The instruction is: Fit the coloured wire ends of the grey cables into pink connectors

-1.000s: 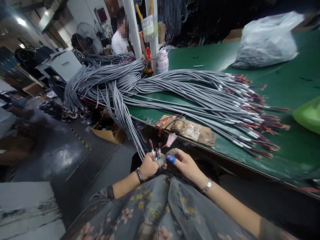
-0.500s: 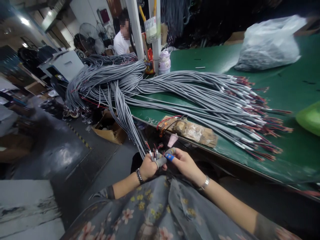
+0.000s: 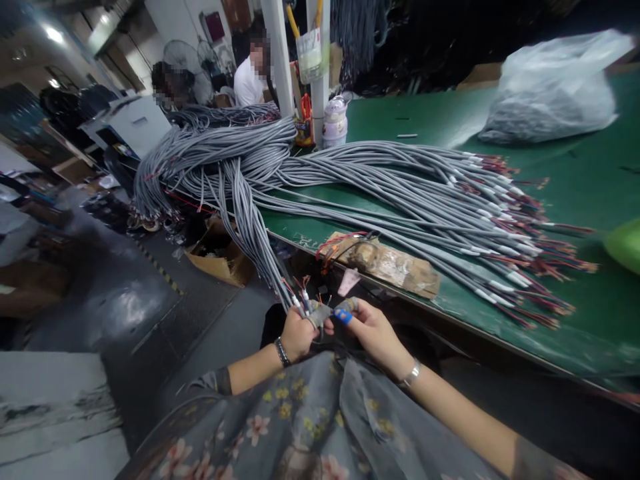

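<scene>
A bundle of grey cables [image 3: 253,223] hangs off the table edge and runs down to my left hand [image 3: 299,333]. That hand is closed around the cable ends, where white sleeves and thin red and dark wires stick out above the fingers. My right hand [image 3: 375,333] is pinched shut just right of the left thumb, a blue wrap on its thumb and a greyish wrap on a finger. Whatever sits between its fingertips is too small to make out. Greyish wrapping also covers the left thumb.
More grey cables [image 3: 400,177] lie across the green table [image 3: 540,127], their stripped wire ends to the right. A taped cardboard piece [image 3: 395,267] sits at the edge. Behind are a plastic bag [image 3: 550,93] and a lidded cup [image 3: 335,123]. A person [image 3: 249,80] works beyond the post.
The wire ends above my left hand have shifted and fanned out a little. My hands stay close together. Another person's head now shows at the back left, and the view has turned slightly.
</scene>
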Demonstrator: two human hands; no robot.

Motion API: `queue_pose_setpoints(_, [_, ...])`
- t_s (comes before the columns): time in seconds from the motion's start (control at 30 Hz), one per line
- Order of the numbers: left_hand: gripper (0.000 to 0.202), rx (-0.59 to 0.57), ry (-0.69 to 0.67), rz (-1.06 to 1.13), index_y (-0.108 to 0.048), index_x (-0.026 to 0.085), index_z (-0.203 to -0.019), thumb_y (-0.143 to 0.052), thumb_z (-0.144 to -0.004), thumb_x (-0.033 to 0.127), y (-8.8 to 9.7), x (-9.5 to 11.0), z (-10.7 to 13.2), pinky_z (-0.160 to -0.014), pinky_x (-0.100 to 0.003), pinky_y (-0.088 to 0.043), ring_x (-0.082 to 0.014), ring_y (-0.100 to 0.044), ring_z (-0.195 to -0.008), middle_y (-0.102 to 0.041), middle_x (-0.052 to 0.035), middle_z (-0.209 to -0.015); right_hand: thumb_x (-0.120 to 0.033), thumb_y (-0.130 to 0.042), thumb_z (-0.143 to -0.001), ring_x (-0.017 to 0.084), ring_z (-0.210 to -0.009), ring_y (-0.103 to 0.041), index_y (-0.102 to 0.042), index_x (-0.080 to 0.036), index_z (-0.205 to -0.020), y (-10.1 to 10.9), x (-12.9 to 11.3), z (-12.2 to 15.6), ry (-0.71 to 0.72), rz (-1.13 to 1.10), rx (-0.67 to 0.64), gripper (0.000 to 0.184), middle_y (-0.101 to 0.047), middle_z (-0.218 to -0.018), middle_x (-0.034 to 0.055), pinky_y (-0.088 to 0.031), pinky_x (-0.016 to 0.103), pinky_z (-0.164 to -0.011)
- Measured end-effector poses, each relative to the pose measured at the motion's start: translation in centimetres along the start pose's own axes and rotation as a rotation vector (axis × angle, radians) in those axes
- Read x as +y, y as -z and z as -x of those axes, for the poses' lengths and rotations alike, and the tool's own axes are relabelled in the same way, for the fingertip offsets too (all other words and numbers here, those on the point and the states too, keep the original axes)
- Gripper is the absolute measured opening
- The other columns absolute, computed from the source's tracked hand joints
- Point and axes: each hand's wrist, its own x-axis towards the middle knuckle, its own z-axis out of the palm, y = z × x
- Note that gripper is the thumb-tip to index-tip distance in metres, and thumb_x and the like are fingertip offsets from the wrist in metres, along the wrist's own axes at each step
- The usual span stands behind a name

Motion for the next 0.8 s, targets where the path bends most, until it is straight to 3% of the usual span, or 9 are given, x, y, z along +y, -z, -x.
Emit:
queue_pose_setpoints(0.23, [0.047,0.003,-0.018,-0.012,-0.059,0.014,-0.054,-0.073,-0.060,0.058,0.0,0.0,-0.1,-0.037,-0.019,-0.030,-0.0095,-0.052,-0.039,-0.058,-0.0026,-0.046,-0.052,-0.074,-0.060,0.010,-0.047,-0.040,-0.053,-0.021,-0.062,0.3,0.3,0.0,-0.010,0.008,-0.004,0.038,-0.049,-0.051,-0.0044,-0.035,0.025,-0.047])
queue_pose_setpoints(0.5, [0.046,-0.098,0.009,-0.040,-0.057,0.015,-0.054,-0.075,-0.058,0.057,-0.1,0.8,0.4,-0.042,-0.020,-0.040,-0.0094,-0.052,-0.041,-0.057,-0.0011,-0.046,-0.046,-0.073,-0.062,0.013,-0.059,-0.050,-0.061,-0.019,-0.076,0.7,0.2,-0.7,-0.039,-0.062,-0.031,0.033,-0.061,-0.066,-0.0001,-0.039,0.027,-0.056])
queue_pose_setpoints(0.8, [0.047,-0.150,0.045,-0.082,-0.057,0.015,-0.051,-0.076,-0.053,0.058,-0.3,1.5,0.7,-0.044,-0.022,-0.042,-0.0094,-0.050,-0.040,-0.056,-0.0009,-0.045,-0.040,-0.073,-0.062,0.014,-0.054,-0.054,-0.057,-0.020,-0.066,0.1,0.9,-0.4,-0.082,-0.153,-0.016,0.026,-0.060,-0.060,-0.0018,-0.045,0.029,-0.056])
